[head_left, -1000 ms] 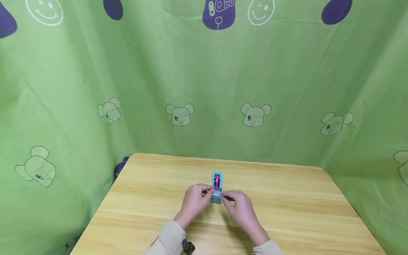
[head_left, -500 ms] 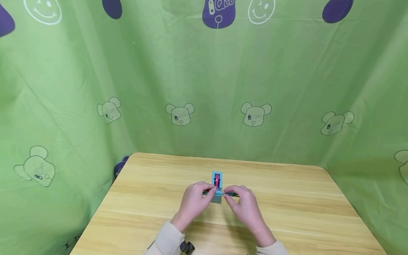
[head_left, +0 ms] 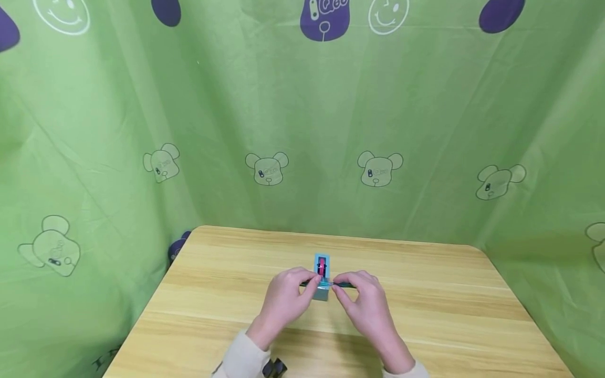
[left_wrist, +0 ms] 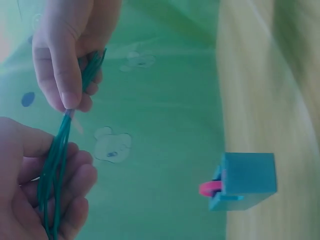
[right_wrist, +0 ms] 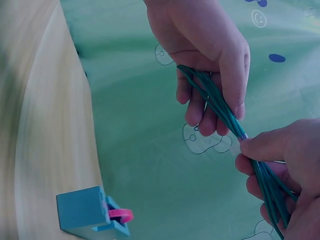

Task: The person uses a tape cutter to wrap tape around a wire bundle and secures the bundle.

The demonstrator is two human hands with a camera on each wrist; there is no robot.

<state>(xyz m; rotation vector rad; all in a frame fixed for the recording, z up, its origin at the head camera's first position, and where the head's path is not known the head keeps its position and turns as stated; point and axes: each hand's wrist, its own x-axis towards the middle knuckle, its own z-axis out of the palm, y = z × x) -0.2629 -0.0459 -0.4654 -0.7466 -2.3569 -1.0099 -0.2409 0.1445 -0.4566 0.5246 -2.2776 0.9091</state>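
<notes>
Both hands hold a bundle of thin green cords (left_wrist: 60, 145) crosswise, just above a blue tape dispenser (head_left: 321, 295) in the head view. My left hand (head_left: 285, 296) pinches the left part between thumb and fingers. My right hand (head_left: 366, 304) pinches the bundle farther right, its thumb tip right at a narrow pale band (right_wrist: 243, 136) around the middle. Several strands fan out across the fingers on either side. The dispenser stands on the table with its pink tape wheel (head_left: 322, 266) toward the far side. Fingers hide parts of the bundle.
The light wood table (head_left: 425, 294) spreads out around the dispenser. A green curtain (head_left: 321, 105) with bear prints hangs behind it and along both sides. A dark wrist device (head_left: 274, 368) sits by the left sleeve.
My right hand has shifted slightly right and away from me, and my left hand slightly away too. The bundle has moved up over the dispenser and straightened. Both hands keep their hold.
</notes>
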